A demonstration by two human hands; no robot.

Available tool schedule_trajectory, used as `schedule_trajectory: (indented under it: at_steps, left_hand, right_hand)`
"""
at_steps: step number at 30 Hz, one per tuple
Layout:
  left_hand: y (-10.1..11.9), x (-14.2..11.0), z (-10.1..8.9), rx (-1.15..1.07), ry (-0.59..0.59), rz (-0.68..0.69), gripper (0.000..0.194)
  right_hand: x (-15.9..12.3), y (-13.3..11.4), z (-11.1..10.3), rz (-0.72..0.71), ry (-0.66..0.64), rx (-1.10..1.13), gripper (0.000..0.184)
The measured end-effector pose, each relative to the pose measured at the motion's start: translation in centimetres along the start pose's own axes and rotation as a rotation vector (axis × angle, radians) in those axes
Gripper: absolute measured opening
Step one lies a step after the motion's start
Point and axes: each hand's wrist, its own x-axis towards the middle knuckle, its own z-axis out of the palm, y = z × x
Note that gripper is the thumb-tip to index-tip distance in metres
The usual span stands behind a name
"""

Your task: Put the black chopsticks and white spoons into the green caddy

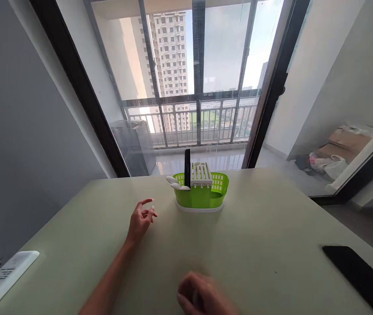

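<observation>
A green plastic cutlery holder (202, 194) with a white insert stands on the pale green table (265, 227) at its far middle. Black chopsticks (187, 168) stand upright in its left part and white spoons (176, 183) lean over its left rim. My left hand (140, 218) hovers over the table a little left of the holder, fingers apart and loosely curled, holding nothing. My right hand (199, 297) is low at the near edge, blurred by motion, so its fingers cannot be read.
A black phone (360, 275) lies flat at the table's right edge. A white power strip (2, 278) lies at the left edge. Behind the table are a glass balcony door, railings and tower blocks; boxes and bags sit on the floor at right.
</observation>
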Motion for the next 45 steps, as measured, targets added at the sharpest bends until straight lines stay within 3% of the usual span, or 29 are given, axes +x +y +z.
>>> schedule_trajectory:
  at_steps: [5,8,13,17,22,31,39,42,45]
  left_hand:
    - [-3.2,-1.9,-2.5,-0.108,0.08,-0.112,0.048]
    - [-3.4,-2.3,-3.0,-0.11,0.092,-0.11,0.046]
    - [-3.0,-2.9,-3.0,-0.024,0.023,-0.116,0.046]
    - [-2.6,-3.2,-3.0,0.086,-0.012,-0.102,0.044]
    - [-2.6,-3.3,-3.2,0.183,-0.015,-0.033,0.038]
    - [-3.2,-3.0,-3.0,0.203,-0.029,-0.014,0.035]
    - [-3.1,-3.0,-2.9,0.216,-0.042,0.004,0.036]
    - [-3.0,-3.1,-2.9,0.238,-0.042,0.008,0.036]
    - [-2.8,-3.1,-2.8,0.25,-0.046,0.012,0.036]
  right_hand:
    - [4.5,1.2,-8.5,0.008,0.615,-0.303,0.033]
    - [8.0,4.2,-11.3,-0.071,0.78,-0.422,0.04]
    - [10.5,8.3,-11.6,-0.015,0.737,-0.621,0.037]
    - [10.3,9.4,-11.9,0.104,0.639,-0.844,0.039]
    - [9.9,10.5,-14.3,0.153,0.589,-0.968,0.042]
    - [8.0,14.4,-20.4,0.204,0.595,-0.976,0.044]
    - [5.8,16.4,-26.1,0.231,0.544,-0.958,0.045]
    - [5.3,16.7,-27.4,0.239,0.547,-0.938,0.046]
    - [5.1,16.5,-27.0,0.25,0.58,-0.906,0.052]
